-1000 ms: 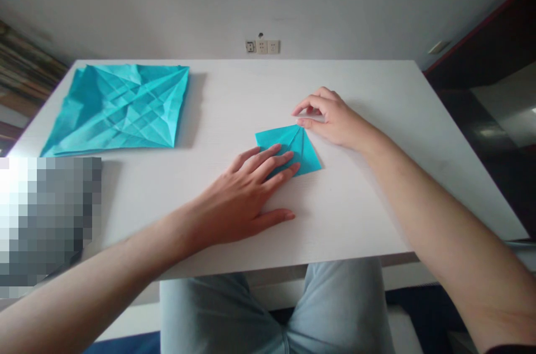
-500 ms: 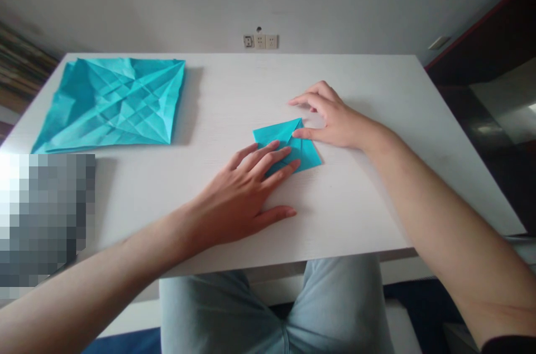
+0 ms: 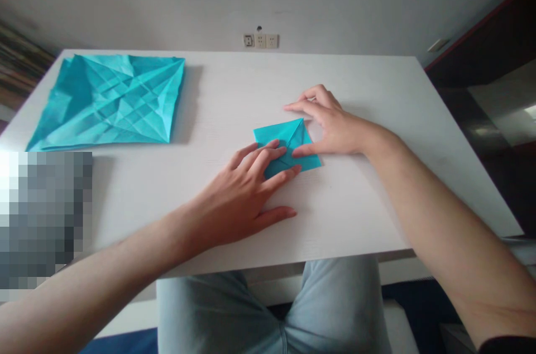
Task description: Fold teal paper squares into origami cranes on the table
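A small folded sheet of turquoise paper (image 3: 278, 130) lies flat on the white table (image 3: 234, 91), with crease lines meeting near its top corner. The fingers of my left hand (image 3: 247, 192) rest spread over its lower left part and cover it there; the thumb lies apart on the tabletop. My right hand (image 3: 330, 122) is at the paper's right side, thumb on the sheet and the other fingers stretched out beyond its upper edge. Neither hand is closed around anything.
A larger, heavily creased turquoise paper (image 3: 121, 100) lies at the table's far left. Below it is a pixelated grey object (image 3: 46, 220). Wall sockets (image 3: 260, 41) sit behind the back edge. My legs (image 3: 335, 304) are under the front edge.
My right thumb has slid down the paper towards its middle, and the right hand has shifted slightly lower. My left hand stays in place, its middle fingers a little more bent.
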### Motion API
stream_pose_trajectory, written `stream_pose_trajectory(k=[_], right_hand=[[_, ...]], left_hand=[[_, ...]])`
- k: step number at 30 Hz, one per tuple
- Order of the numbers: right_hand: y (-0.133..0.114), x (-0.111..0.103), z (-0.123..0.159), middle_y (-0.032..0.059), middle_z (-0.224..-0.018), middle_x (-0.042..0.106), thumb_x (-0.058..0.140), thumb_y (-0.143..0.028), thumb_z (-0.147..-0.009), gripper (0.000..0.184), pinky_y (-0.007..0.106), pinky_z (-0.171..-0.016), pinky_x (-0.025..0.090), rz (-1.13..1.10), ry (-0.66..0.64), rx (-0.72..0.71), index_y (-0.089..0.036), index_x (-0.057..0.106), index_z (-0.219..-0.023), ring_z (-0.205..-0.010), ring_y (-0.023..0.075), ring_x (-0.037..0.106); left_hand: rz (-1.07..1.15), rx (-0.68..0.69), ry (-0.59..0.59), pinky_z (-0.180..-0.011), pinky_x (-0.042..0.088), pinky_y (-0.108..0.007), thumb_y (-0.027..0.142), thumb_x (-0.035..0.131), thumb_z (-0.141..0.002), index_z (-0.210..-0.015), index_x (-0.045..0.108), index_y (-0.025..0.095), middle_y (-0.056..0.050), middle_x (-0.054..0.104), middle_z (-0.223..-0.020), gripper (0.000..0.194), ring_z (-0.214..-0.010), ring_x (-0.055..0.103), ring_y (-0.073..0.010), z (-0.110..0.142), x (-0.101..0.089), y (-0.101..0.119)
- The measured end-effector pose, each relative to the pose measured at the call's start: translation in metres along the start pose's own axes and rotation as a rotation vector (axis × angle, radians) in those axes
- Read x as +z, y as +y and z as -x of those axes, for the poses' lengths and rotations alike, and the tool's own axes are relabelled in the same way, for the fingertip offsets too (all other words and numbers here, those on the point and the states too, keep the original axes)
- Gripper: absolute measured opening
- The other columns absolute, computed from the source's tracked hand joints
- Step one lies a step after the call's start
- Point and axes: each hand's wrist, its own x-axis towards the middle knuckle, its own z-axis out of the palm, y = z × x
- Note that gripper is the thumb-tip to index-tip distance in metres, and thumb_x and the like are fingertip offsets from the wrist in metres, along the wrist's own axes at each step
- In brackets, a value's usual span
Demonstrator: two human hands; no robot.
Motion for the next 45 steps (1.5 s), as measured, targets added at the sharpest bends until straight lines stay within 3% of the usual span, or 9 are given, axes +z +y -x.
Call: stream_pose_trajectory(k=[6, 12, 20, 24, 27, 30, 33, 40, 45], right_hand=[[0.007, -0.002, 0.000, 0.0151, -0.160, 0.054, 0.103, -0.068, -0.086, 0.080, 0.074, -0.138, 0.048, 0.008, 0.050, 0.009, -0.032, 0.073, -0.151, -0.156, 0.0463, 0.058], [0.021, 0.000, -0.003, 0.0156, -0.151, 0.061, 0.090, -0.067, -0.099, 0.056, 0.067, -0.126, 0.060, 0.000, 0.191, 0.085, -0.030, 0.076, -0.139, -0.137, 0.0413, 0.070], [0.023, 0.003, -0.007, 0.0163, -0.152, 0.063, 0.082, -0.067, -0.105, 0.049, 0.065, -0.120, 0.063, -0.036, 0.231, 0.099, -0.030, 0.076, -0.137, -0.128, 0.0376, 0.070], [0.005, 0.001, -0.007, 0.0137, -0.146, 0.065, 0.089, -0.066, -0.100, 0.051, 0.060, -0.114, 0.064, -0.063, 0.168, 0.028, -0.032, 0.080, -0.136, -0.127, 0.0369, 0.069], [-0.004, 0.002, -0.006, 0.0105, -0.129, 0.068, 0.097, -0.063, -0.093, 0.052, 0.054, -0.104, 0.064, -0.109, 0.061, -0.065, -0.032, 0.083, -0.132, -0.114, 0.0331, 0.069], [-0.004, 0.003, -0.006, 0.0071, -0.114, 0.068, 0.100, -0.062, -0.089, 0.054, 0.050, -0.100, 0.061, -0.116, 0.024, -0.093, -0.032, 0.085, -0.130, -0.103, 0.0297, 0.067], [-0.001, 0.003, -0.007, 0.0071, -0.116, 0.068, 0.100, -0.063, -0.088, 0.059, 0.047, -0.096, 0.060, -0.144, 0.033, -0.097, -0.032, 0.084, -0.136, -0.101, 0.0280, 0.065], [-0.010, -0.001, -0.005, 0.0057, -0.111, 0.067, 0.088, -0.068, -0.100, 0.042, 0.040, -0.084, 0.057, -0.225, 0.030, -0.158, -0.033, 0.090, -0.123, -0.093, 0.0229, 0.061], [-0.014, -0.001, -0.005, 0.0040, -0.106, 0.070, 0.096, -0.059, -0.095, 0.037, 0.037, -0.077, 0.052, -0.250, 0.019, -0.187, -0.032, 0.088, -0.117, -0.086, 0.0207, 0.058]], left_hand=[[-0.004, 0.009, 0.006, -0.142, 0.044, -0.069, 0.060, 0.064, -0.120, -0.174, 0.060, 0.025, -0.028, 0.056, -0.178, 0.064, -0.178, 0.045, -0.0429, 0.000, 0.001, -0.001], [0.009, 0.001, -0.014, -0.142, 0.044, -0.069, 0.061, 0.062, -0.121, -0.172, 0.061, 0.025, -0.027, 0.056, -0.179, 0.062, -0.178, 0.046, -0.0417, -0.002, -0.001, 0.000], [-0.004, -0.002, -0.047, -0.139, 0.045, -0.070, 0.065, 0.061, -0.120, -0.176, 0.060, 0.026, -0.026, 0.054, -0.179, 0.068, -0.169, 0.053, -0.0449, -0.003, -0.004, 0.000], [-0.062, -0.051, -0.022, -0.140, 0.039, -0.073, 0.068, 0.068, -0.116, -0.182, 0.054, 0.034, -0.021, 0.057, -0.175, 0.076, -0.157, 0.061, -0.0443, -0.003, -0.003, 0.004], [-0.039, -0.052, -0.023, -0.132, 0.048, -0.069, 0.069, 0.071, -0.114, -0.177, 0.060, 0.032, -0.020, 0.063, -0.170, 0.074, -0.150, 0.064, -0.0434, -0.007, -0.008, 0.001], [0.037, -0.079, 0.042, -0.115, 0.061, -0.055, 0.060, 0.068, -0.118, -0.160, 0.073, 0.025, -0.017, 0.076, -0.153, 0.055, -0.133, 0.074, -0.0364, -0.013, -0.015, -0.009], [0.061, -0.158, 0.121, -0.102, 0.063, -0.047, 0.046, 0.070, -0.117, -0.147, 0.075, 0.022, -0.013, 0.082, -0.133, 0.039, -0.116, 0.079, -0.0311, -0.019, -0.018, -0.024], [0.141, -0.204, 0.183, -0.101, 0.060, -0.043, 0.039, 0.077, -0.111, -0.145, 0.073, 0.021, -0.008, 0.084, -0.117, 0.039, -0.107, 0.079, -0.0274, -0.026, -0.012, -0.044], [0.143, -0.186, 0.179, -0.098, 0.058, -0.042, 0.042, 0.077, -0.112, -0.137, 0.078, 0.022, -0.009, 0.084, -0.116, 0.032, -0.106, 0.078, -0.0274, -0.028, -0.011, -0.045]])
